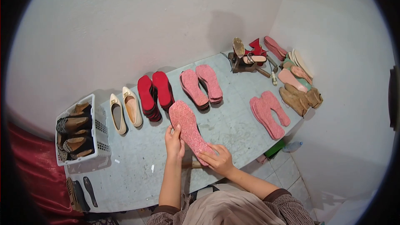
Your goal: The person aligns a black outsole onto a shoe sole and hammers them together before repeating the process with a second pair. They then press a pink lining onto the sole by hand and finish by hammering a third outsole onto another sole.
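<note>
A pink speckled insole is held up over the table, its wide end pointing away from me. My left hand grips its left edge, thumb on top. At the narrow lower end, my right hand has its fingers laid over the insole; the underside of that grip is hidden. Behind it stand two stacks of pink insoles and two stacks of red insoles. More pink insoles lie in a pile to the right. A wooden handle shows partly below the held insole.
A white basket of shoes stands at the left, beside cream flats. Brushes lie at the near left corner. A metal shoe stand, a hammer and brown boots crowd the right end. Walls border the table.
</note>
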`<state>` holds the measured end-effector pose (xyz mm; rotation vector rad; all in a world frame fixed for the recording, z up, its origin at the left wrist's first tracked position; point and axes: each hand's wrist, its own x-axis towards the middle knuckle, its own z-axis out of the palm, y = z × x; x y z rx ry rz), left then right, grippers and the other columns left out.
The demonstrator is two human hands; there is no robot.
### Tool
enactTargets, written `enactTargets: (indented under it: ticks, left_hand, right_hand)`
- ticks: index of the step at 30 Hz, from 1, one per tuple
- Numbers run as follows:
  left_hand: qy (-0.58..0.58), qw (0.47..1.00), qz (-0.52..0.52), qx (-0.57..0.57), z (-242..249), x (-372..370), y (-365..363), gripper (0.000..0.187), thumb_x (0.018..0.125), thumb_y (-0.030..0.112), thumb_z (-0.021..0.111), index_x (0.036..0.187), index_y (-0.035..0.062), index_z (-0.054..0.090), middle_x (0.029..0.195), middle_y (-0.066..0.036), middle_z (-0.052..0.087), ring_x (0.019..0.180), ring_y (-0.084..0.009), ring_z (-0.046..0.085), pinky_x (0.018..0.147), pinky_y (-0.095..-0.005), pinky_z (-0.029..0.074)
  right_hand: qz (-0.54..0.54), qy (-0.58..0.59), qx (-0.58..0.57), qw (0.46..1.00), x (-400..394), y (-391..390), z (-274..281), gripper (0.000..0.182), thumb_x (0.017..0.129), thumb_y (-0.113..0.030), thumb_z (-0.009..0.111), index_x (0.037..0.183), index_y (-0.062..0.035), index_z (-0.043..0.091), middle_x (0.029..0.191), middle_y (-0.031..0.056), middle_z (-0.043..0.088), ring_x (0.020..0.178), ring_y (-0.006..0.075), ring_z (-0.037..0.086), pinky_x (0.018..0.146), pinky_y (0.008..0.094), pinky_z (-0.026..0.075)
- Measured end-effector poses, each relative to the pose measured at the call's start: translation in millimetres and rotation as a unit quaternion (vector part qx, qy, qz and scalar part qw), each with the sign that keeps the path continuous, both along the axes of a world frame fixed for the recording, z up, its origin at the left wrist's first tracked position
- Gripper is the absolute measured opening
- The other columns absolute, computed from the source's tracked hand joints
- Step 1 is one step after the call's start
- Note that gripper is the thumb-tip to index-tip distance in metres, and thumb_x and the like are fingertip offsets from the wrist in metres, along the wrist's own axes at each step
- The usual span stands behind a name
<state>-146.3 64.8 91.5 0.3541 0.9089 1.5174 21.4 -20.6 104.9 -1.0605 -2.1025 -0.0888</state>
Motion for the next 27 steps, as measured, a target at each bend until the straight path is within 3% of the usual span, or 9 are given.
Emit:
enactTargets:
  ticks: [5,9,11,13,15,18,20,25,27]
  left_hand:
    - [0.133,0.982,-0.131,-0.02,-15.1,19.1,121.5,0.02,0.081,0.011,0.065,0.098,0.0031,0.056,0.089,-0.002,0.06,0.076,-0.0121,0.058,0.067,-0.0257,0.047]
    - [0.154,0.983,-0.102,-0.019,-43.2,32.0,212.2,0.023,0.079,0.009,0.068,0.099,-0.0005,0.06,0.086,-0.002,0.06,0.074,-0.0109,0.057,0.064,-0.0242,0.045]
    - [0.242,0.966,-0.066,-0.058,-58.3,33.7,243.7,0.008,0.079,0.01,0.067,0.077,0.0067,0.06,0.07,0.002,0.054,0.06,-0.0083,0.049,0.057,-0.0257,0.042]
    - [0.312,0.945,-0.044,-0.093,-96.5,26.1,275.0,0.017,0.076,0.01,0.07,0.087,0.0007,0.062,0.074,0.0,0.058,0.063,-0.0089,0.051,0.059,-0.0256,0.043]
    - [0.381,0.915,-0.026,-0.127,-104.6,24.4,285.0,0.03,0.073,0.011,0.073,0.096,-0.0054,0.064,0.079,-0.003,0.061,0.066,-0.0095,0.054,0.061,-0.0255,0.044]
    - [0.454,0.878,-0.048,-0.142,-91.2,31.0,276.6,0.034,0.07,0.012,0.075,0.099,-0.0013,0.066,0.073,-0.001,0.06,0.062,-0.0091,0.051,0.06,-0.0267,0.044]
    - [0.469,0.875,0.015,-0.117,-95.5,37.6,272.3,0.027,0.069,0.012,0.074,0.093,0.0025,0.069,0.07,0.001,0.059,0.061,-0.0082,0.049,0.06,-0.026,0.043]
    - [0.624,0.775,0.068,-0.067,-89.0,45.4,266.0,0.043,0.063,0.014,0.076,0.102,0.0021,0.063,0.065,-0.005,0.06,0.06,-0.0198,0.057,0.062,-0.0312,0.047]
    - [0.66,0.746,0.044,-0.076,-102.4,44.3,274.4,0.051,0.063,0.013,0.074,0.111,0.0037,0.058,0.084,-0.015,0.059,0.076,-0.0329,0.059,0.073,-0.0392,0.047]
  right_hand:
    - [-0.019,-0.024,-0.005,1.0,31.3,94.1,-1.3,0.039,0.064,-0.011,0.064,0.102,-0.0176,0.066,0.102,-0.003,0.064,0.101,0.0202,0.052,0.084,0.0376,0.04]
    - [-0.016,-0.016,-0.013,1.0,38.3,179.4,-22.8,0.037,0.064,-0.01,0.063,0.1,-0.0158,0.067,0.1,-0.0014,0.064,0.099,0.0206,0.053,0.084,0.0366,0.04]
    - [0.003,-0.005,-0.035,0.999,36.1,208.4,-32.0,0.034,0.065,-0.008,0.063,0.098,-0.0129,0.067,0.098,-0.0005,0.065,0.095,0.0207,0.054,0.083,0.0358,0.04]
    - [0.017,-0.01,-0.049,0.999,33.6,227.1,-39.4,0.032,0.065,-0.007,0.062,0.097,-0.0119,0.067,0.097,-0.0003,0.065,0.093,0.0206,0.055,0.083,0.0352,0.04]
    - [0.029,-0.012,-0.063,0.998,34.4,241.9,-48.1,0.03,0.066,-0.007,0.061,0.096,-0.0109,0.067,0.097,-0.0002,0.065,0.092,0.0205,0.055,0.082,0.0346,0.04]
    - [0.031,-0.027,-0.109,0.993,33.3,250.8,-62.4,0.031,0.068,-0.01,0.061,0.099,-0.0141,0.067,0.099,-0.0002,0.065,0.093,0.02,0.056,0.084,0.0358,0.041]
    - [0.026,-0.018,-0.155,0.987,33.6,251.1,-68.3,0.032,0.068,-0.009,0.06,0.099,-0.0117,0.066,0.098,0.0015,0.065,0.092,0.0214,0.056,0.084,0.037,0.041]
    - [0.045,-0.046,-0.213,0.975,35.8,253.8,-64.3,0.035,0.069,-0.01,0.061,0.104,-0.0078,0.063,0.1,0.0036,0.064,0.096,0.0228,0.056,0.086,0.0387,0.041]
    - [0.046,-0.073,-0.225,0.971,38.1,251.7,-53.8,0.038,0.069,-0.013,0.062,0.107,-0.007,0.061,0.103,0.0044,0.063,0.099,0.0228,0.056,0.089,0.0397,0.04]
